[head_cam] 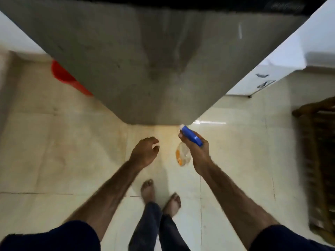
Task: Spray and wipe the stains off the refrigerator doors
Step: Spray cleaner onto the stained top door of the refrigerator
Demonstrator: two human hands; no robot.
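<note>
while the right hand (196, 151) grips the spray bottle (184, 153), the left hand (145, 151) hangs loosely curled.

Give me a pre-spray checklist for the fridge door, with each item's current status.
1. Spray bottle gripped in the right hand: ok.
2. Blue nozzle aimed at the refrigerator door: ok, it points at the lower edge.
3. Liquid left in the bottle: cannot tell.
4. Wiping cloth ready in the left hand: not ok, the hand is empty and no cloth is in view.
5. Stains located: ok, smudges and streaks show on the door.
6. Bare feet clear of drips: cannot tell.
</note>
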